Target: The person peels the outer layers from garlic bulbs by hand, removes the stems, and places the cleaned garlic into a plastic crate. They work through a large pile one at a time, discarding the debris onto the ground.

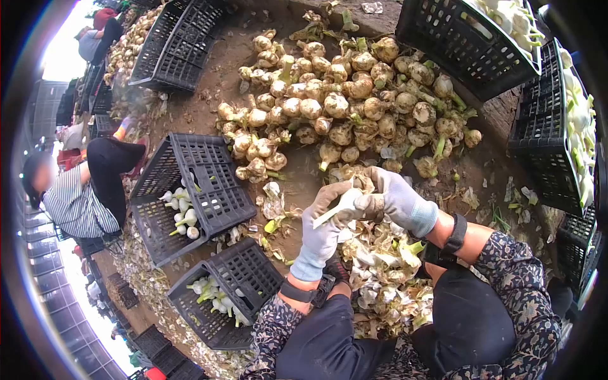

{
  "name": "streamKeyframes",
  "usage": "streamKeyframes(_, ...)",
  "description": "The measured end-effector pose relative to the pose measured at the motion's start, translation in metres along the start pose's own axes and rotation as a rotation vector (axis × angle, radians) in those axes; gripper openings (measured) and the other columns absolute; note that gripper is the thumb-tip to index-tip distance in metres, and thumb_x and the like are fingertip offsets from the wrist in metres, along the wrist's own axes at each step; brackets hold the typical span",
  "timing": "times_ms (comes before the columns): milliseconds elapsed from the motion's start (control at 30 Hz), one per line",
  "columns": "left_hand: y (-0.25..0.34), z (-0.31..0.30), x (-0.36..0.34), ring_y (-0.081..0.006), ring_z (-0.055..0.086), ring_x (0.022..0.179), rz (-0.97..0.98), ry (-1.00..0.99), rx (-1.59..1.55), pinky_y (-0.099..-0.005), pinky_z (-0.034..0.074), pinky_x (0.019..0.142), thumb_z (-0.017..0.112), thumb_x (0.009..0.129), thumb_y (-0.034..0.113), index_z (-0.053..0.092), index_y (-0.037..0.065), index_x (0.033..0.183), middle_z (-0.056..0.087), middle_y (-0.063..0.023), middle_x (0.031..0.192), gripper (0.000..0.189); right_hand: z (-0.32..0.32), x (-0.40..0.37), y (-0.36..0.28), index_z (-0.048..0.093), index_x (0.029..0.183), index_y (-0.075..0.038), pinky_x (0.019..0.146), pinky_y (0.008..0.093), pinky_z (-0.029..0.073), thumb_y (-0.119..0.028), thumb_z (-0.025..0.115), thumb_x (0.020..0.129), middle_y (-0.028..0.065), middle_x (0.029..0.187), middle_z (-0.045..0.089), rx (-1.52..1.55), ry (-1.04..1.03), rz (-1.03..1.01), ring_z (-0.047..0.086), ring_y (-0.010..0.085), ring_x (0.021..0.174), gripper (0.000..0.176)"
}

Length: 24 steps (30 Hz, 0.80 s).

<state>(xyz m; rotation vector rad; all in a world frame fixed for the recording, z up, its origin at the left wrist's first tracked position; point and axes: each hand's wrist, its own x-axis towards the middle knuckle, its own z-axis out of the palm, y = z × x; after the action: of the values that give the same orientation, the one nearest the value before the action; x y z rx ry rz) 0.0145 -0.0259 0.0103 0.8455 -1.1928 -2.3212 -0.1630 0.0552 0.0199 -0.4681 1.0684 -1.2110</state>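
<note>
Dirt floor [212,104] underneath. Ahead, big pile of brown-skinned bulbs [335,107]. Off left, far black crate [221,183] and near black crate [253,275], white bulbs in both. Loose husks [392,278] between knees. Left hand [318,237] closed, gripping bulb [360,184] by pale stem [337,208]; right hand [405,199] closed, apparently pinching papery skin, exact contact partly hidden. Bulb up between both hands, above husks. Best to brace stem firmly, catch only loose skin, pull lightly, avoid squeezing.

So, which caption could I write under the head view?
Left hand and right hand, both gloved, hold a bulb above loose skins, near a bulb heap and black crates.
</note>
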Motion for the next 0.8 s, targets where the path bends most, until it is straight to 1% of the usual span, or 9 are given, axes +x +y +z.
streamKeyframes(67,-0.002,-0.002,-0.001,-0.0178,0.059,0.106,0.002,0.017,0.079,-0.0303,0.050,0.090,0.072,0.083,0.022,0.057,-0.003,0.121,0.057,-0.0080,0.120,0.049,-0.001,0.000,-0.001,0.055,0.113,-0.002,0.063,0.0226,0.048,-0.023,0.074,0.082,0.0022,0.094,0.061,-0.049,0.019,-0.005,0.058,0.0079,0.079,0.042)
streamKeyframes(267,-0.002,0.002,-0.002,-0.0166,0.057,0.107,-0.023,0.057,-0.100,-0.0293,0.047,0.092,0.071,0.084,0.020,0.058,-0.001,0.120,0.057,-0.0076,0.119,0.044,-0.014,-0.001,-0.002,0.059,0.110,-0.004,0.056,0.0213,0.048,-0.013,0.066,0.089,0.0037,0.090,0.065,0.433,-0.091,0.163,0.063,0.0102,0.070,0.024)
streamKeyframes(300,0.001,0.006,-0.002,-0.0168,0.057,0.108,0.079,0.078,-0.009,-0.0291,0.047,0.092,0.071,0.084,0.017,0.059,0.000,0.120,0.057,-0.0081,0.119,0.041,-0.012,-0.002,-0.006,0.059,0.110,-0.004,0.056,0.0213,0.048,-0.013,0.066,0.089,0.0037,0.090,0.065,0.432,-0.091,0.165,0.063,0.0102,0.070,0.024)
streamKeyframes(433,-0.003,0.011,-0.001,-0.0185,0.055,0.109,0.332,0.213,0.415,-0.0298,0.047,0.091,0.072,0.082,0.009,0.060,0.002,0.118,0.055,-0.0102,0.120,0.038,0.004,-0.010,-0.029,0.061,0.110,0.002,0.059,0.0210,0.050,-0.014,0.062,0.091,0.0115,0.087,0.069,0.032,0.145,0.199,0.064,0.0090,0.069,0.026)
streamKeyframes(500,-0.003,0.010,0.002,-0.0213,0.055,0.108,0.476,0.197,0.573,-0.0311,0.048,0.090,0.076,0.078,0.006,0.060,0.003,0.117,0.054,-0.0119,0.118,0.042,0.006,-0.007,-0.011,0.065,0.104,0.002,0.063,0.0263,0.051,-0.012,0.060,0.090,0.0066,0.085,0.068,-0.314,0.140,0.020,0.067,0.0135,0.075,0.021)
streamKeyframes(567,-0.003,0.014,0.001,-0.0238,0.055,0.106,0.609,0.229,0.808,-0.0323,0.047,0.089,0.076,0.076,0.005,0.061,0.003,0.117,0.054,-0.0132,0.116,0.044,0.010,-0.005,-0.003,0.066,0.099,0.003,0.064,0.0309,0.050,-0.014,0.060,0.088,0.0129,0.081,0.069,-0.500,0.210,-0.108,0.067,0.0189,0.073,0.021)
streamKeyframes(633,0.001,0.017,-0.001,-0.0249,0.055,0.106,0.603,0.238,0.784,-0.0327,0.047,0.089,0.076,0.075,0.004,0.062,0.003,0.114,0.054,-0.0133,0.115,0.042,0.014,-0.006,-0.011,0.066,0.100,0.001,0.066,0.0341,0.050,-0.014,0.060,0.086,0.0191,0.080,0.066,-0.709,0.255,-0.059,0.067,0.0256,0.072,0.021)
streamKeyframes(700,0.007,0.019,-0.004,-0.0241,0.054,0.107,0.637,0.208,1.038,-0.0327,0.047,0.088,0.075,0.075,0.003,0.063,0.002,0.113,0.054,-0.0132,0.114,0.040,0.013,-0.004,-0.002,0.067,0.095,-0.001,0.066,0.0354,0.050,-0.015,0.059,0.085,0.0218,0.080,0.064,-0.690,0.286,-0.132,0.066,0.0316,0.073,0.019)
streamKeyframes(800,-0.008,0.011,-0.004,-0.0253,0.057,0.104,0.587,0.220,0.806,-0.0334,0.049,0.087,0.073,0.076,-0.001,0.064,0.003,0.110,0.053,-0.0131,0.116,0.035,0.012,0.001,0.006,0.066,0.089,0.001,0.066,0.0378,0.050,-0.016,0.060,0.084,0.0213,0.080,0.065,-0.789,0.342,-0.176,0.065,0.0348,0.075,0.018)
